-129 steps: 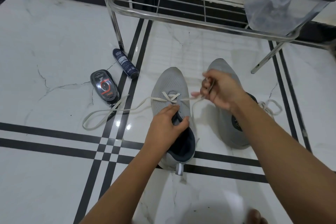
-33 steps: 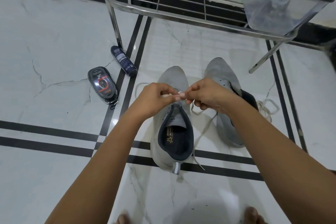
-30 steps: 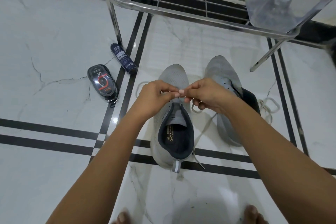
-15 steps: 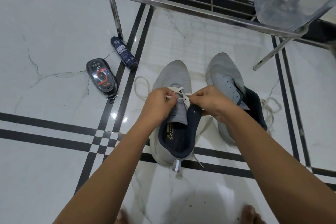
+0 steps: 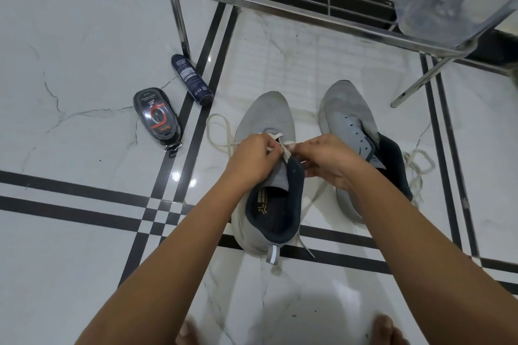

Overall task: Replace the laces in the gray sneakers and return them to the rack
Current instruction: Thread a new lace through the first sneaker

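Step in hand: lacing 1st gray sneaker (image 5: 266,115), on floor just in front of the rack (image 5: 280,8); L hand (image 5: 252,159) & R hand (image 5: 328,159) both pinch the cream lace (image 5: 221,137) above its lowest crossing; 2nd sneaker (image 5: 347,109) sits beside it, nearer rack's leg, eyelets bare; next move prob. needs a lace tip fed thru next eyelet, slack evened.
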A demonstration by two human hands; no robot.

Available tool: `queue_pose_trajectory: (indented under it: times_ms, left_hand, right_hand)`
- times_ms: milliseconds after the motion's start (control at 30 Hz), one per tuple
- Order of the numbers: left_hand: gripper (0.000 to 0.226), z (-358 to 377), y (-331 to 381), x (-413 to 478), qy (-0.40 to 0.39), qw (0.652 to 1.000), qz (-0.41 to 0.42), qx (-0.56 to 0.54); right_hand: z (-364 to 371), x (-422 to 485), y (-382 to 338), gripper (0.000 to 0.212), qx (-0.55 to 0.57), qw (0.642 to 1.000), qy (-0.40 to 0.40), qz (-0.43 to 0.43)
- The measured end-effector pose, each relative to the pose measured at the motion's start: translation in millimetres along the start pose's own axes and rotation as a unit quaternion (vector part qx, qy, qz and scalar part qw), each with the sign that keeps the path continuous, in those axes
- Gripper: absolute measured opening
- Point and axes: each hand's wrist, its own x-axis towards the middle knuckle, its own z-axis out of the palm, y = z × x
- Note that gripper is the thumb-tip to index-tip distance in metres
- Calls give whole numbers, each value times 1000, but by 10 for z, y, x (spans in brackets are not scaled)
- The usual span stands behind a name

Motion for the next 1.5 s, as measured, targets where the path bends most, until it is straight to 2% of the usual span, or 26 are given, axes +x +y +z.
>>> queue_pose_trajectory:
  times_ms: [100,167,233,400,467,567,600,633,667,700,733,767,800,867,967,1000,1067,1100,1133,1167,1200,1233,1267,1333,1400,1500]
  left_hand:
    - [16,1,-30,29,1,1000,1,7]
    - [19,-6,3,-38,62,997,22,31]
    - [29,23,65,-214,121,991,60,-17]
    - [38,205,94,-531,91,993,75,-21]
    - [38,198,81,-522,96,992,73,-31]
    - [38,174,47,-556,99,991,76,-42]
    - [37,176,39,-568,99,991,77,-45]
    - [37,180,30,-577,101,991,77,-47]
    - [37,182,20,-579,105,990,75,-49]
    - [38,186,14,-573,108,990,73,-49]
    - [39,190,16,-569,109,990,71,-49]
    - [39,195,17,-563,109,990,69,-49]
    - [38,198,15,-560,111,990,69,-50]
    - [36,198,13,-558,112,990,71,-53]
    - [36,201,3,-558,111,989,73,-65]
    - [37,206,-6,-564,110,989,72,-68]
    - [38,216,-17,-563,110,989,70,-75]
    - [39,221,-18,-563,110,989,69,-78]
    - [39,223,-16,-564,111,988,67,-79]
    - [40,225,-14,-560,111,988,67,-78]
    - [40,225,-16,-557,112,989,65,-76]
    - [40,227,-14,-553,113,989,65,-73]
    - [39,224,-13,-553,115,989,64,-71]
    - [38,220,-9,-554,116,989,64,-72]
    - [38,215,-10,-552,118,988,67,-70]
    - [40,214,-23,-552,114,989,62,-66]
  right_hand:
    - [29,16,75,11,53,998,24,1]
    - [63,37,117,13,59,998,28,-17]
    - [84,39,136,14,68,997,27,-39]
    - [39,24,75,21,153,981,74,-96]
    - [-46,-34,-48,23,272,955,52,-104]
    - [-378,-177,-259,31,462,879,37,-116]
    - [-499,-217,-307,31,446,886,42,-118]
    - [-587,-257,-336,28,366,922,57,-114]
    - [-616,-255,-324,23,219,967,73,-106]
    - [-588,-257,-292,16,30,994,66,-86]
    - [-513,-251,-237,12,-143,987,33,-59]
    - [-401,-223,-174,15,-259,965,-16,-43]
    - [-291,-185,-106,17,-309,948,-66,-41]
    - [-142,-138,-69,11,-264,958,-72,-79]
    - [-279,-194,-180,17,-30,990,-18,-138]
    - [-371,-229,-216,23,108,983,-35,-144]
    - [-524,-329,-286,27,370,917,-80,-128]
    - [-556,-334,-295,30,401,908,-63,-107]
    - [-555,-304,-294,33,337,938,-24,-75]
    - [-517,-257,-271,32,185,982,11,-46]
    - [-445,-219,-235,28,-11,1000,21,-19]
    - [-359,-203,-197,25,-170,985,9,0]
    - [-276,-174,-143,27,-254,967,-18,12]
    - [-159,-128,-46,23,-268,961,-64,8]
    - [-135,-169,-72,15,-247,965,-75,-43]
    - [-307,-281,-221,15,-97,983,-112,-108]
